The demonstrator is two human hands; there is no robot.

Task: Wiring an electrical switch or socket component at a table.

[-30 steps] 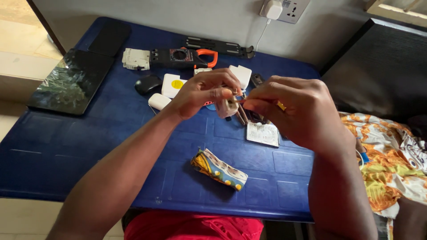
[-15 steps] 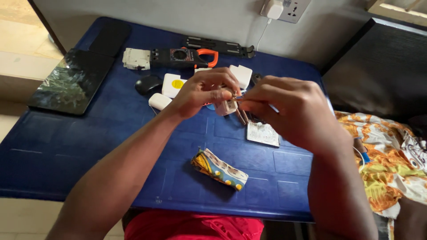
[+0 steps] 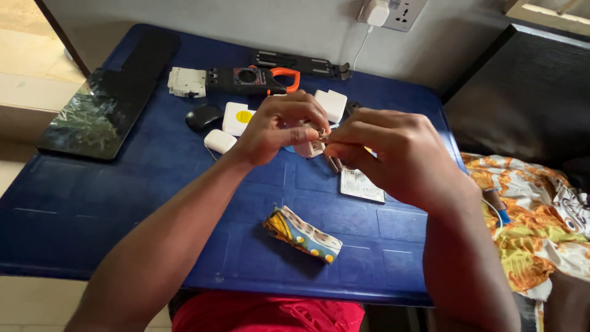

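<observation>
Above the middle of the blue plastic table, my left hand pinches a small white plug-like part between thumb and fingers. My right hand meets it from the right, fingertips closed on a thin metal tool whose tip touches the part. Both hands hover over the table, and much of the white part is hidden by my fingers.
A small patterned cloth pouch lies near the front edge. Farther back are a white card, white adapters, a black mouse, a clamp meter, a white breaker and a dark tablet. A wall socket holds a charger.
Both hands stay together over the same spot; the right hand's fingers have shifted slightly toward the white part.
</observation>
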